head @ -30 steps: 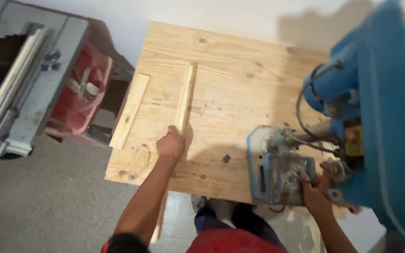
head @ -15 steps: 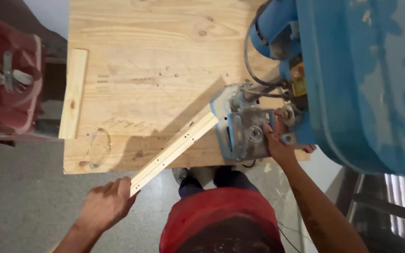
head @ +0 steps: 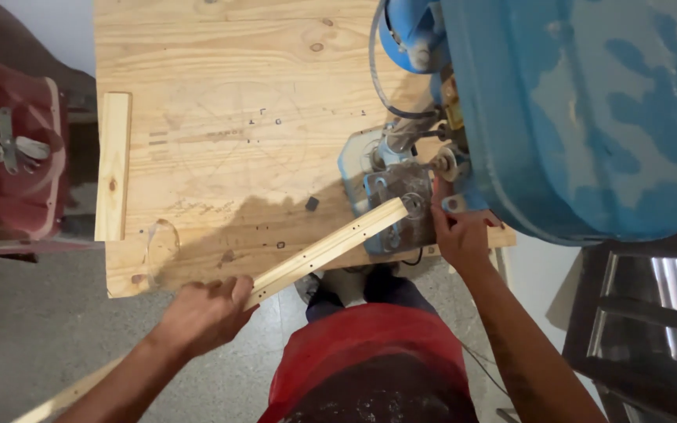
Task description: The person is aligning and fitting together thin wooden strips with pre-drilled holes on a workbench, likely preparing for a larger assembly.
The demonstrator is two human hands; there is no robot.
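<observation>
Both of my hands are busy: my left hand point(head: 201, 313) grips the near end of a wooden strip point(head: 327, 252), its far end on the blue machine's table point(head: 389, 205); my right hand point(head: 460, 235) touches that machine, fingertips hidden.

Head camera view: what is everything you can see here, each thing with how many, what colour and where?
Plywood board: one, pale wood, the worktop in the middle.
Long wooden strip: one, pale with small holes, slanting from the near edge up to the machine.
Short wooden strip: one, pale, lying flat along the board's left edge.
Blue machine: one, worn blue, over the board's right side.
Metal fixture: one, grey and blue, under the machine at the strip's far end.
Red object: one, far left, below the board.
Floor: grey, speckled.
Dark frame: one, lower right.
Left hand: grips the long strip's near end.
Right hand: at the fixture.
</observation>
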